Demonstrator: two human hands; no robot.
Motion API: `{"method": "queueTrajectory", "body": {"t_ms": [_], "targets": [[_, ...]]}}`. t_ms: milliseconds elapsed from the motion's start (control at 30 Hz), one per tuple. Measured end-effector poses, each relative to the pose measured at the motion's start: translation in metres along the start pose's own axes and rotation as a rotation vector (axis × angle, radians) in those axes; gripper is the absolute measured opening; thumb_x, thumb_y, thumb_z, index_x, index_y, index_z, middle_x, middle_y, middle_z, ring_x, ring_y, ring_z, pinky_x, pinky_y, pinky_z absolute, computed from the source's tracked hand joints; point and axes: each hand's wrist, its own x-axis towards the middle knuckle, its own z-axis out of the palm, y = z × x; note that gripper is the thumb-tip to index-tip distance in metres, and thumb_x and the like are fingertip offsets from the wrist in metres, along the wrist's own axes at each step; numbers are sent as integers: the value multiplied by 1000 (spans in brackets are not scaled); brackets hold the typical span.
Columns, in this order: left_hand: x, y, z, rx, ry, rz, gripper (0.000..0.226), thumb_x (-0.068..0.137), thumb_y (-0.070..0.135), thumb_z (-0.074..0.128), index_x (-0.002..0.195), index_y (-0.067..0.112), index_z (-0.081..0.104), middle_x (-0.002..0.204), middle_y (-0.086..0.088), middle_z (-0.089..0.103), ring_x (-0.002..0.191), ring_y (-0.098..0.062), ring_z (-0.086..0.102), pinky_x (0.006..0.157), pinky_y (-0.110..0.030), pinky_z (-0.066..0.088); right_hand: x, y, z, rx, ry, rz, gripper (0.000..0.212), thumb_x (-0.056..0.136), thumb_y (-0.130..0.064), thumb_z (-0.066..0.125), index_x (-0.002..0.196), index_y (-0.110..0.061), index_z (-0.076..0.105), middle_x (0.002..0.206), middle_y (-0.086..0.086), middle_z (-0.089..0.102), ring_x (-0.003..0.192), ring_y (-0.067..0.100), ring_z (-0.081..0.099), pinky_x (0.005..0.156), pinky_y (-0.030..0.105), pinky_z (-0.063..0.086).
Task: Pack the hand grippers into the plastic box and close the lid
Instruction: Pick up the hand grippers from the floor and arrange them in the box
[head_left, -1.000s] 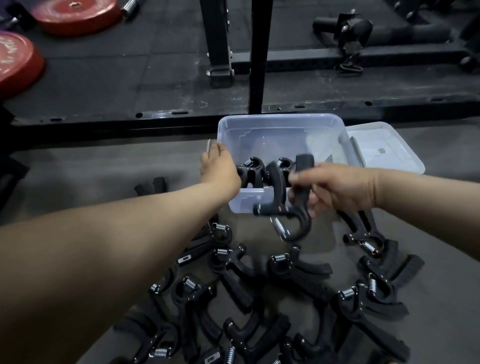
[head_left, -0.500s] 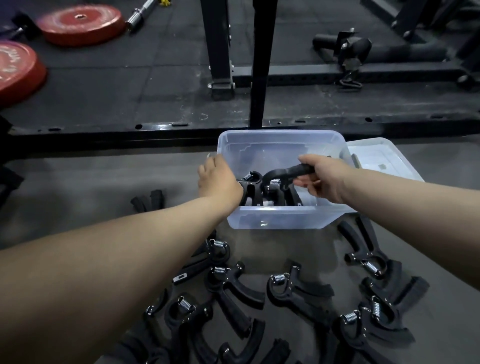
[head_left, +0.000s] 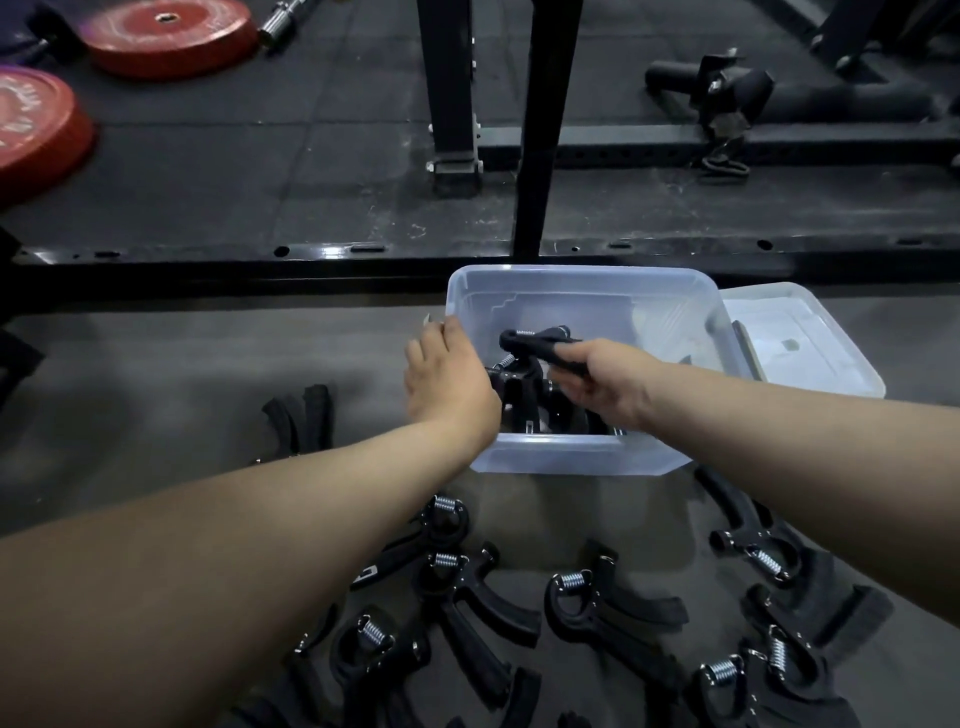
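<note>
Unreadable white mark (head_left: 370, 574) on hand gripper (head_left: 406, 554)

left grip (head_left: 449, 384), right grip (head_left: 605, 387): bare | forearms (head_left: 234, 561): bare (to frame edge)

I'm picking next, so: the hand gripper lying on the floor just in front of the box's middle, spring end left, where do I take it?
Take the hand gripper by its two handles, from above on its right: it lies flat, handles fanning out rightward, and the spring end is narrow.
</note>
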Motion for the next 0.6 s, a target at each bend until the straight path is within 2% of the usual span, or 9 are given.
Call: {"method": "queueTrajectory", "body": {"t_ms": [67, 133, 167, 233, 300, 400, 433, 500, 600], "targets": [[-1, 1, -1, -6, -4, 3, 90, 78, 11, 65, 152, 11, 14, 152, -7, 19, 129, -27, 26, 108, -33, 28, 7, 9, 3, -55, -25, 76, 22, 94, -8, 59, 116, -3, 59, 95, 11, 63, 68, 14, 64, 64, 25, 57], [-1, 1, -2, -8, -9, 4, 91, 77, 11, 65, 152, 11, 13, 151, -6, 19, 129, -27, 26, 108, -32, 27, 8, 15, 3, -121, -103, 173, 10, 95, -4, 56, 105, -2, 58, 100, 13, 61, 82, 19, 62, 85, 31, 55], [-1, 1, -2, -12, -8, 7, 90, 77, 11, 65, 151, 11, 13, 151, -6, 20, 128, -27, 26, 108, -32, 28, 7, 15, 3, -230, -145, 180, 6, 95, -3, 56, 101, -2, 59, 98, 13, 61, 82, 19, 62, 87, 31, 54], [-1, 0, -2, -22, 1, 13, 87, 78, 10, 62, 151, 12, 14, 150, -6, 21, 127, -26, 26, 107, -32, 29, 5, 14, 0, -570, -184, 130, 9, 91, -7, 62, 99, -3, 64, 95, 13, 68, 76, 18, 65, 77, 27, 54], [-1, -1, -1, -32, 5, 18, 84, 79, 10, 61, 150, 12, 15, 149, -5, 21, 126, -26, 26, 106, -32, 30, 2, 9, 0, -895, -149, 38, 17, 84, -11, 68, 98, -1, 68, 92, 16, 73, 72, 21, 67, 70, 29, 55], [-1, -2, -1, -40, 2, 20, 83, 81, 12, 62, 150, 12, 16, 150, -5, 20, 127, -26, 25, 106, -32, 30, 6, 2, 4, -1070, -11, -120, 11, 86, -5, 57, 89, -1, 66, 73, 17, 67, 70, 31, 70, 65, 37, 59], [0, -2, -1, -44, 2, 20, 83, 81, 13, 62, 150, 13, 16, 150, -5, 20, 127, -26, 25, 106, -33, 30, 10, 0, 5, -1169, 47, -210, 12, 87, -8, 55, 89, -2, 65, 75, 16, 65, 76, 34, 69, 65, 37, 56], [0, -2, 0, -47, 3, 17, 82, 81, 14, 61, 150, 13, 17, 149, -4, 21, 127, -26, 26, 106, -33, 30, 15, 1, 9, -1337, 132, -374, 19, 89, -20, 56, 99, -6, 61, 93, 14, 65, 90, 32, 62, 69, 32, 47], [1, -3, 2, -37, 11, 23, 83, 80, 15, 61, 150, 12, 16, 149, -5, 22, 126, -27, 26, 106, -33, 30, 16, 9, 20, -1427, 95, -481, 50, 85, -47, 62, 116, -8, 51, 116, 14, 57, 99, 30, 53, 78, 34, 44]]}}
